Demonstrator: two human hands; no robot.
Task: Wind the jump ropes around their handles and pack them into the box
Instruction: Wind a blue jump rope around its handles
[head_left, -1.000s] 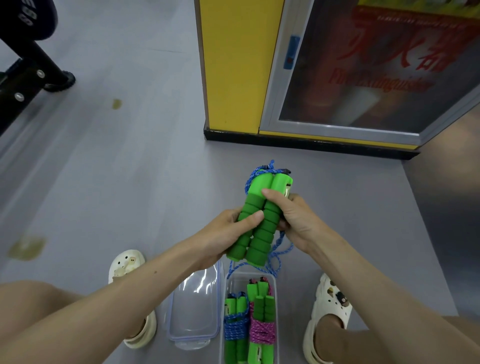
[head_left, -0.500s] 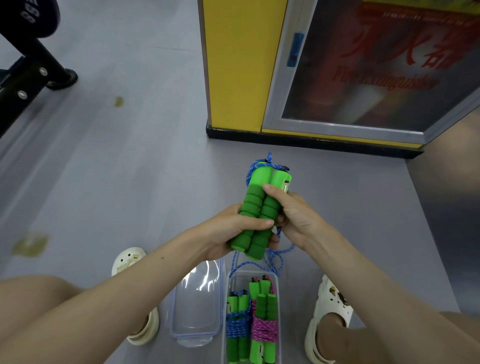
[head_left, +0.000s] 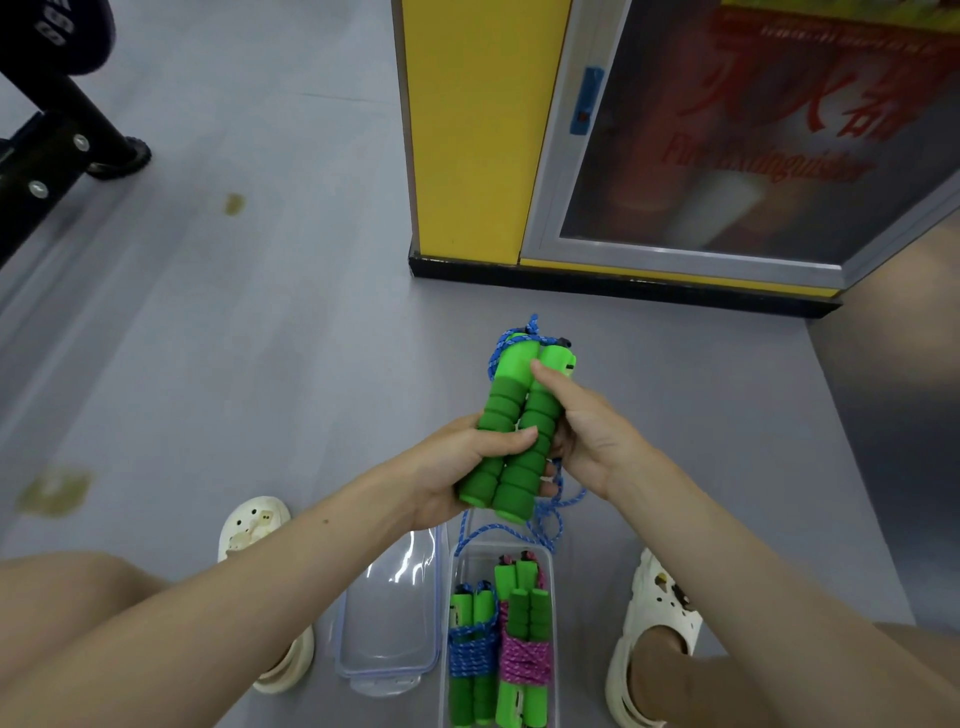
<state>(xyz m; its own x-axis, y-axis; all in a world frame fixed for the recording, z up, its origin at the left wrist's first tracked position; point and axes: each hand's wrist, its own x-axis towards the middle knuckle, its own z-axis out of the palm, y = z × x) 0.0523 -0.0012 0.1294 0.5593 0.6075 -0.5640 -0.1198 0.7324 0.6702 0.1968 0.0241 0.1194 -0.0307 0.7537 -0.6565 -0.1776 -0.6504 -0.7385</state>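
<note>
Handles (head_left: 519, 421) of a green jump rope sit side by side in the head view, touching along their length, held in the air above the floor (head_left: 260, 338) and just beyond the open box (head_left: 503, 545). The left hand (head_left: 460, 465) wraps round their lower half, thumb across the front of both. The right hand (head_left: 589, 434) clasps them from the other side, one finger lying up along the smooth upper part. Neither hand is free.

The pair's long axis runs away from the person towards the yellow cabinet (head_left: 483, 130), leaning a little to the right at the far end. The foam butts point back at the person; the hard plastic tips, where the cord leaves, point away. The blue rope (head_left: 551, 512) loops over the far tips and hangs loose below the hands, trailing near the box rim, so most of the winding looks not yet done.

The ribbed foam should be light, soft and grippy, a good place to clamp; the cord is limp and will slip unless kept taut, so it likely wants pinching close to the handles.

In the box lie a blue-wound bundle (head_left: 470, 656) and a pink-wound bundle (head_left: 524, 661), lengthwise and side by side. The clear lid (head_left: 389, 618) lies just left of the box, between two pale shoes (head_left: 254, 525)
</note>
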